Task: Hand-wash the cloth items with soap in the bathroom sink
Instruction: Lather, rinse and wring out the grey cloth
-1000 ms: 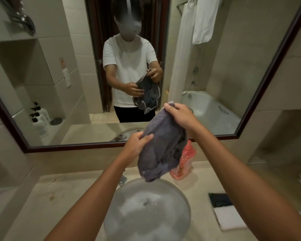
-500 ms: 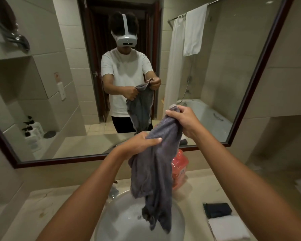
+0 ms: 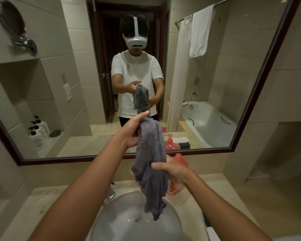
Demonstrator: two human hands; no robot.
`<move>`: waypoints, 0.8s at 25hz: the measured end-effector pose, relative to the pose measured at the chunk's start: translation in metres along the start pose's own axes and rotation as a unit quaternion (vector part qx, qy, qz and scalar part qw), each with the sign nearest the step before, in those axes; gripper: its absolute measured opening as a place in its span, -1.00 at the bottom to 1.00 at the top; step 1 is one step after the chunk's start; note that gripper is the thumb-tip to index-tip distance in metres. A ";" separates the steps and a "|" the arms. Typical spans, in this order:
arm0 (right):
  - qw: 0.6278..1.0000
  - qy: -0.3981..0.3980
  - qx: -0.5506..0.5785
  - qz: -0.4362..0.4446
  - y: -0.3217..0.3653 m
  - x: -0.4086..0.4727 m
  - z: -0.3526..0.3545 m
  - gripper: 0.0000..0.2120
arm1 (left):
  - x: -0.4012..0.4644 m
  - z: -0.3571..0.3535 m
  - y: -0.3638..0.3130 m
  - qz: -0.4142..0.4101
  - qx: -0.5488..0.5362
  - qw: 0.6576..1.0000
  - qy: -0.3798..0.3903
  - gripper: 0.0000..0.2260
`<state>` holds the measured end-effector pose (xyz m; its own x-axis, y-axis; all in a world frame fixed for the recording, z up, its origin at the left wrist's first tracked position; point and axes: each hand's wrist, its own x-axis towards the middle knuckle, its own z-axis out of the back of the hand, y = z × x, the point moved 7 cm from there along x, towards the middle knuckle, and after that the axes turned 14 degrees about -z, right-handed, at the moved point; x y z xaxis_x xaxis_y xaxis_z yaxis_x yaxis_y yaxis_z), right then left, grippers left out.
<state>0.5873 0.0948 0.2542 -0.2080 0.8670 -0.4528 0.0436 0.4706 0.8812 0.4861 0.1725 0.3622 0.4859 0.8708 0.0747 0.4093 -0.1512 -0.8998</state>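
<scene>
In the head view the grey cloth [image 3: 150, 162] hangs lengthwise over the sink [image 3: 111, 221], its tail just above the soapy water; the left hand [image 3: 132, 131] grips its top, and the fingers of the right hand [image 3: 172, 173] wrap its middle. Judging by this, the cloth looks washed and the wringing is underway. A dark item [image 3: 204, 219] on the worktop right of the sink seems still unwashed.

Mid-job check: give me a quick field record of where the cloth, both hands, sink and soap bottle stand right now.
cloth: grey cloth, hanging vertically above the sink, lower end dangling over the water
left hand: left hand grips the cloth's top end
right hand: right hand grips the cloth's middle, lower than the left
sink: round basin holding soapy water
soap bottle: red bottle on the counter behind the cloth, mostly hidden
faucet: faucet at the basin's far rim; no running water visible
</scene>
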 end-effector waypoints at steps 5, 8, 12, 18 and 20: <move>0.992 0.029 0.123 0.026 0.014 -0.010 -0.002 -0.50 | -0.017 0.024 0.041 0.090 0.150 0.984 -0.028 -0.51; 0.983 0.080 0.164 0.037 0.024 -0.009 -0.004 -0.28 | -0.030 0.025 0.050 0.097 0.173 0.980 0.000 -0.51; 0.975 0.064 0.197 0.085 0.047 -0.018 -0.004 -0.48 | -0.043 0.049 0.063 0.102 0.105 0.988 -0.053 -0.44; 0.962 0.005 0.263 0.073 0.068 -0.015 0.012 -0.65 | -0.058 0.064 0.093 0.147 0.162 0.975 -0.036 -0.20; 0.965 -0.008 0.254 0.068 0.070 -0.012 0.012 -0.74 | -0.053 0.045 0.089 0.095 0.087 0.992 -0.006 -0.29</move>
<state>0.6051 0.1193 0.3199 -0.1507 0.9272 -0.3431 0.5439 0.3675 0.7544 0.4622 0.1337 0.2584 0.5326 0.8395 -0.1071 0.1716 -0.2311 -0.9577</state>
